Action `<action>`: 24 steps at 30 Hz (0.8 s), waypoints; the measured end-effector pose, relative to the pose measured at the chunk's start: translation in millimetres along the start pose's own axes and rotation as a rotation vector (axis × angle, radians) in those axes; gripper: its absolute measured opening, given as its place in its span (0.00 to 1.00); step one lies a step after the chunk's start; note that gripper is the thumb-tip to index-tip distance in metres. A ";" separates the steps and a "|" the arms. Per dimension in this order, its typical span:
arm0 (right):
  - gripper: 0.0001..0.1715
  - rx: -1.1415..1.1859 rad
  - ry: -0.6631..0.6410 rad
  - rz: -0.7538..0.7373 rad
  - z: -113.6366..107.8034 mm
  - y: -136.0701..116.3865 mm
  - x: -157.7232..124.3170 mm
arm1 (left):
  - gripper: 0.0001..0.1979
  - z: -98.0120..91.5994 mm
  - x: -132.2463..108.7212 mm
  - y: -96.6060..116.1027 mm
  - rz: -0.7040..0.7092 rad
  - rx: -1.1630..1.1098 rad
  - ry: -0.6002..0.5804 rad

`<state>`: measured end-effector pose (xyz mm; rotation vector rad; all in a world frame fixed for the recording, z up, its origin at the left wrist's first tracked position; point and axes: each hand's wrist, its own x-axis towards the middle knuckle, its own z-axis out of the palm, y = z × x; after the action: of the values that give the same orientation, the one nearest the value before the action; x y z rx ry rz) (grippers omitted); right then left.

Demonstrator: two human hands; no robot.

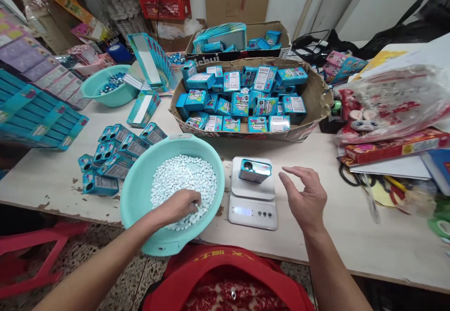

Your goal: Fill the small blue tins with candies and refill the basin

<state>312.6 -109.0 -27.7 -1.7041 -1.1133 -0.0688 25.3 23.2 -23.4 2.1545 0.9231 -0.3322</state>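
My left hand reaches into a mint-green basin of small white candies. Its fingers are curled down on some candies, and the fingertips are partly hidden. On the white digital scale lies a small blue box with a round dark hole in the end facing left. Just right of the scale, my right hand is held with thumb and fingers apart, touching nothing. The scale's display is lit, but its digits are too blurred to read.
Several blue boxes with holes stand left of the basin. Behind the scale sits a cardboard carton full of blue boxes. A second green basin is at the back left; plastic bags and scissors lie at the right.
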 end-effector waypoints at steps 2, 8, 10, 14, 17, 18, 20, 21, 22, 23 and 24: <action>0.07 -0.028 -0.038 -0.071 3.7 -3.6 3.0 | 0.06 -3.9 -3.3 -6.5 -0.076 -0.152 0.033; 0.06 -0.223 -0.148 -0.206 22.1 -11.2 9.1 | 0.07 -27.6 16.7 4.4 -0.081 -0.582 0.280; 0.06 -0.229 -0.175 -0.212 28.7 -13.3 10.7 | 0.06 -37.6 31.5 29.0 0.030 -0.508 0.356; 0.05 -0.219 -0.237 -0.218 37.5 -16.6 14.5 | 0.07 -48.9 67.5 84.4 0.301 -0.311 0.408; 0.07 -0.204 -0.262 -0.213 36.6 -16.5 16.6 | 0.10 -46.6 89.9 109.4 0.411 -0.158 0.382; 0.08 -0.189 -0.247 -0.198 34.4 -15.7 16.8 | 0.11 -45.3 94.6 113.5 0.427 -0.120 0.375; 0.08 -0.145 -0.196 -0.159 27.6 -12.6 16.5 | 0.12 -44.1 98.6 117.0 0.454 -0.087 0.365; 0.08 -0.118 -0.168 -0.140 23.2 -10.2 15.8 | 0.13 -44.9 98.0 116.8 0.466 -0.094 0.364; 0.08 -0.094 -0.144 -0.120 18.4 -7.0 14.8 | 0.13 -46.5 96.2 115.7 0.478 -0.115 0.369; 0.08 -0.078 -0.121 -0.098 13.4 -3.2 13.3 | 0.13 -49.0 93.3 113.9 0.488 -0.145 0.380; 0.09 -0.070 -0.102 -0.073 8.3 1.3 11.4 | 0.12 -52.1 90.0 111.3 0.490 -0.178 0.392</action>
<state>316.2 -95.4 -26.3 -1.7456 -1.2616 -0.0680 164.6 56.6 28.3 2.2266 0.5665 0.4103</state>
